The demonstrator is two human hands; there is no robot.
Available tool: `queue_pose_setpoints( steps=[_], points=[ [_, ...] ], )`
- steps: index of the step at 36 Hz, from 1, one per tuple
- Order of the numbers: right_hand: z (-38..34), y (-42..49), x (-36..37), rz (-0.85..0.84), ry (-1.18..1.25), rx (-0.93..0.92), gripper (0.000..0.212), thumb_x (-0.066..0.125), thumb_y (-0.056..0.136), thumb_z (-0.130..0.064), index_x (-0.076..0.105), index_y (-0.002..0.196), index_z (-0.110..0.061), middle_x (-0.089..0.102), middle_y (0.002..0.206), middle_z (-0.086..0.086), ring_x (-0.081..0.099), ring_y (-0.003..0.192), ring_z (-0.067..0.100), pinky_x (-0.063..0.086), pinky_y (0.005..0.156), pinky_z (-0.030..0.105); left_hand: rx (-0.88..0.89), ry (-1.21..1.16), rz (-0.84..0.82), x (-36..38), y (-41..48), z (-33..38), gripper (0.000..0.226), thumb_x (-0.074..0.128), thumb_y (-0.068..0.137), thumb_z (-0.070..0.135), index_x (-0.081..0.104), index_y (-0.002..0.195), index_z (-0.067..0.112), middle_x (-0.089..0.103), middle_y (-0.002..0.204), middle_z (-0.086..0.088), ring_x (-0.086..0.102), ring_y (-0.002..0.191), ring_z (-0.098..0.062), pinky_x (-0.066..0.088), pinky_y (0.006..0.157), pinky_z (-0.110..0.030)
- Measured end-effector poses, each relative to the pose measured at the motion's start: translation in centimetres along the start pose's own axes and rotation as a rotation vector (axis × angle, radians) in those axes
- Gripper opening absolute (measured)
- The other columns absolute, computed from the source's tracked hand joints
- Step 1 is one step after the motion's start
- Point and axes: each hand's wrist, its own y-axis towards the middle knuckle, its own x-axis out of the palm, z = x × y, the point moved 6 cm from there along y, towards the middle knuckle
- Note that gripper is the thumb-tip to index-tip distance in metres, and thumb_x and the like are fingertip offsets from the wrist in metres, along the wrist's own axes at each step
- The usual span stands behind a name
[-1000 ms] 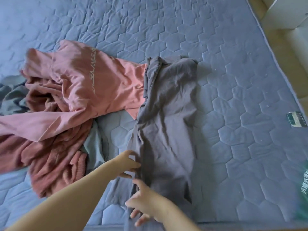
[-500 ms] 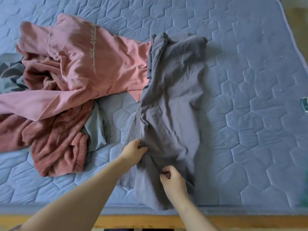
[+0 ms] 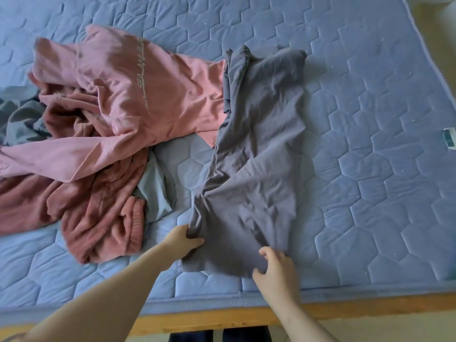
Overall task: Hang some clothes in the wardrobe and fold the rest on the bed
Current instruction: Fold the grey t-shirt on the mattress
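**Grey garment held at its near end on the bed**

The grey garment (image 3: 256,156) lies long on the bed (image 3: 370,119), from the centre of the view down toward 6 o'clock, and its far end overlaps the edge of the pink sweatshirt (image 3: 138,95) at 10 o'clock. The left hand (image 3: 183,240) pinches a bunch of cloth at the near left edge, fingers curled around it. The right hand (image 3: 276,270), at 5 o'clock from the garment's middle, has curled fingers and thumb closed on the near right corner.

The cloth looks thin, light and very soft; it wrinkles easily and will not keep a shape alone. I judge it best to hold it at two corners or along the hem and keep it a little tight, so the fold comes straight.

On the pink sweatshirt a pale printed line reads about "SEA_AN_SU"; the rest is not clear. A small packet (image 3: 449,139) at 3 o'clock carries print too small to read.
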Motion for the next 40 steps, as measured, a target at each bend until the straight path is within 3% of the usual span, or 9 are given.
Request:
queue_pose_setpoints(
  steps=[3,7,14,19,22,26,32,36,40],
  points=[
    [-0.8,-1.2,0.2,0.168,-0.057,-0.1,0.066,0.086,0.05,-0.033,0.06,0.109,-0.021,0.064,0.103,0.0,0.062,0.092,0.026,0.053,0.073,0.038,-0.025,-0.387,-0.036,-0.2,-1.3,1.1,0.007,0.06,0.09,0.014,0.055,0.087,0.012,0.06,0.082,-0.01,0.057,0.066,-0.023,0.05,0.047,-0.024],
    [-4.1,-2.8,0.5,0.314,-0.214,-0.228,0.091,0.068,0.042,-0.067,0.05,0.122,-0.026,0.059,0.121,0.001,0.053,0.102,0.02,0.053,0.074,0.038,0.015,-0.588,-0.156,-0.1,-3.5,4.6,0.011,0.056,0.094,0.016,0.051,0.086,0.009,0.054,0.068,-0.006,0.048,0.048,-0.013,0.037,0.036,-0.016],
    [-2.0,-3.1,-1.5,0.517,0.18,0.272,0.042,0.074,0.071,-0.011,0.064,0.112,-0.011,0.059,0.121,0.011,0.052,0.109,0.038,0.036,0.094,0.05,0.147,-0.597,-0.353,-0.8,-5.8,7.6,0.017,0.054,0.094,0.023,0.063,0.092,0.008,0.07,0.081,-0.005,0.066,0.067,-0.015,0.054,0.055,-0.024],
    [3.6,-3.8,-2.7,0.584,0.375,0.469,0.031,0.057,0.074,0.008,0.064,0.101,-0.004,0.064,0.103,0.021,0.056,0.089,0.041,0.046,0.071,0.043,0.198,-0.528,-0.233,-2.2,-5.6,6.5,0.019,0.06,0.09,0.021,0.065,0.102,0.008,0.072,0.095,-0.009,0.068,0.082,-0.019,0.057,0.073,-0.03],
    [5.3,-4.2,-2.7,0.546,0.413,0.478,0.034,0.049,0.077,0.012,0.058,0.104,-0.007,0.064,0.103,0.018,0.055,0.08,0.035,0.035,0.06,0.03,0.213,-0.193,0.01,-2.7,-4.3,4.4,0.024,0.064,0.088,0.026,0.066,0.099,0.005,0.067,0.088,-0.007,0.06,0.078,-0.018,0.051,0.068,-0.029],
    [5.6,-4.7,-1.4,0.438,0.373,0.433,0.032,0.047,0.078,0.012,0.042,0.094,-0.016,0.062,0.094,0.015,0.057,0.081,0.038,0.035,0.06,0.033,0.119,-0.096,0.202,-2.3,-2.8,1.1,0.012,0.06,0.09,0.025,0.062,0.09,0.013,0.057,0.081,-0.002,0.052,0.075,-0.019,0.04,0.062,-0.025],
    [6.6,-4.2,-0.3,0.375,0.392,0.356,0.031,0.045,0.079,0.013,0.041,0.092,-0.016,0.058,0.089,0.011,0.056,0.082,0.037,0.041,0.065,0.036,0.01,0.027,0.177,0.2,-1.2,-1.7,0.012,0.051,0.094,0.016,0.054,0.086,0.008,0.052,0.073,-0.005,0.049,0.061,-0.02,0.038,0.052,-0.025],
    [6.6,-3.8,-0.3,0.293,0.184,0.186,0.036,0.045,0.083,0.01,0.053,0.107,-0.016,0.057,0.104,0.004,0.057,0.087,0.03,0.039,0.063,0.031,0.05,0.024,0.205,1.0,-0.6,-1.7,0.011,0.05,0.094,0.02,0.054,0.089,0.011,0.055,0.088,-0.008,0.053,0.082,-0.028,0.043,0.072,-0.032],
    [7.9,-3.6,-0.3,0.201,0.167,0.198,0.028,0.043,0.085,0.005,0.056,0.095,-0.018,0.056,0.089,0.0,0.051,0.074,0.025,0.032,0.055,0.029,0.071,0.081,0.204,1.4,-1.4,-1.9,0.015,0.054,0.093,0.022,0.055,0.079,0.015,0.053,0.077,0.0,0.05,0.082,-0.021,0.035,0.067,-0.027]
  ],
)
